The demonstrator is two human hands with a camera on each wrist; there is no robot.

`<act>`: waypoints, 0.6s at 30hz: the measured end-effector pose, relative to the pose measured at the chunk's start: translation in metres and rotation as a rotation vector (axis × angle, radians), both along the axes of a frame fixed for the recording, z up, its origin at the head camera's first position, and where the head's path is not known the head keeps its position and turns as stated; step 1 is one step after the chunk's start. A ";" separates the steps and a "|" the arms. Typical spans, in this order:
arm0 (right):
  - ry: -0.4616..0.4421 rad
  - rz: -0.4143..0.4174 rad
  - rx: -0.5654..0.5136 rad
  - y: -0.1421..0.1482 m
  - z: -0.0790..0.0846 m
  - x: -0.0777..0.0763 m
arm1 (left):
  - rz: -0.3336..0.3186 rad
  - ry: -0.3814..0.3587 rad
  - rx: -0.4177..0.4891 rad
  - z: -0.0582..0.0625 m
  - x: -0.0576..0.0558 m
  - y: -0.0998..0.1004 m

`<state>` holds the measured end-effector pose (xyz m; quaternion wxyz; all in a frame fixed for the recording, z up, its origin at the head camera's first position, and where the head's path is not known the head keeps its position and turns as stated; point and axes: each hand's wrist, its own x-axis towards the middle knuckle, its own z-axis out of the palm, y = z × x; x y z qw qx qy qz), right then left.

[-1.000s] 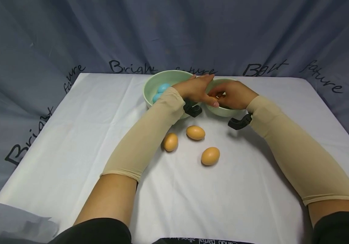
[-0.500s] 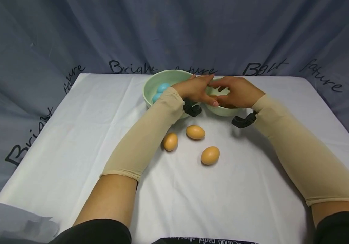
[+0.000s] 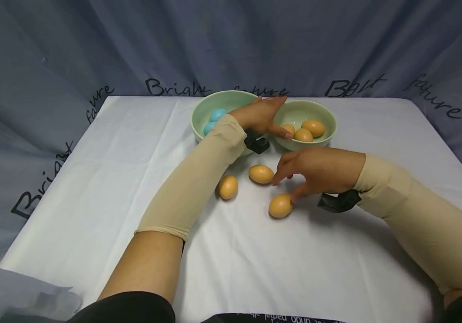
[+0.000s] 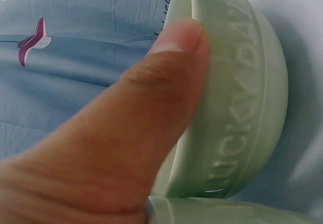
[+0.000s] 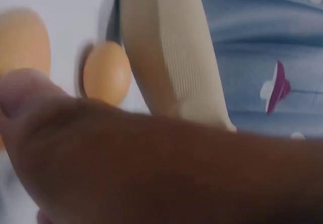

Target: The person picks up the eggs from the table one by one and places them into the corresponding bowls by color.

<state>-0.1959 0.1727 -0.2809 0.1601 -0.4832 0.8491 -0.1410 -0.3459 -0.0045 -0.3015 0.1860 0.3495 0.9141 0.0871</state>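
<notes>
My left hand [image 3: 260, 117] reaches across the large green bowl [image 3: 199, 111] with its fingers extended. Its thumb [image 4: 166, 77] touches the rim of the smaller green bowl [image 3: 327, 114] beside it. Several brown eggs [image 3: 313, 127] lie in the smaller bowl, and blue eggs [image 3: 218, 115] show in the large one, partly hidden by the left arm. On the table, my right hand [image 3: 319, 169] hovers with parted fingers around a brown egg [image 3: 281, 206], thumb at its edge. Its fingertips are close to a second brown egg [image 3: 261, 174]; a third brown egg [image 3: 228, 187] lies left.
A white cloth [image 3: 93, 188] covers the table. Behind it hangs a dark grey-blue curtain [image 3: 231, 45] with handwriting on it. The left forearm sleeve [image 3: 194, 179] passes just left of the loose eggs. Grey material [image 3: 24, 291] lies at the lower left corner.
My right hand has come out of the smaller bowl and moved toward me to the loose eggs, uncovering the brown eggs in that bowl. The left hand has stayed in place.
</notes>
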 end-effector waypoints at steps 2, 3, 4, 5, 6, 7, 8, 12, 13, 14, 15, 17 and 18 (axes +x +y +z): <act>-0.035 0.023 0.002 -0.003 -0.004 0.004 | -0.001 0.004 -0.001 0.000 0.000 0.000; -0.055 0.038 -0.004 -0.005 -0.006 0.005 | 0.000 0.003 0.000 -0.001 0.000 0.000; -0.070 0.054 -0.010 -0.007 -0.007 0.006 | 0.003 0.000 0.001 0.000 0.000 0.000; -0.076 0.073 -0.014 -0.009 -0.009 0.008 | 0.005 -0.001 0.003 -0.001 0.000 0.000; -0.075 0.093 -0.017 -0.011 -0.010 0.009 | 0.006 -0.002 0.003 -0.001 0.000 0.000; -0.073 0.109 -0.019 -0.013 -0.011 0.010 | 0.007 -0.002 0.006 -0.001 0.000 0.001; -0.067 0.119 -0.017 -0.015 -0.012 0.011 | 0.007 -0.005 0.007 -0.001 0.000 0.001; -0.044 0.114 0.012 -0.017 -0.013 0.014 | 0.010 -0.009 0.014 -0.001 0.000 0.001; -0.045 0.102 0.024 -0.018 -0.012 0.015 | 0.012 -0.011 0.017 -0.001 0.001 0.001; -0.055 0.088 0.037 -0.018 -0.012 0.015 | 0.014 -0.012 0.017 0.000 0.001 0.001; -0.071 0.076 0.045 -0.018 -0.012 0.015 | 0.015 -0.013 0.017 0.000 0.001 0.001; -0.100 0.069 0.061 -0.019 -0.014 0.015 | 0.016 -0.011 0.018 0.000 0.001 0.001; -0.110 0.074 0.063 -0.020 -0.015 0.015 | 0.015 -0.009 0.019 0.000 0.002 0.001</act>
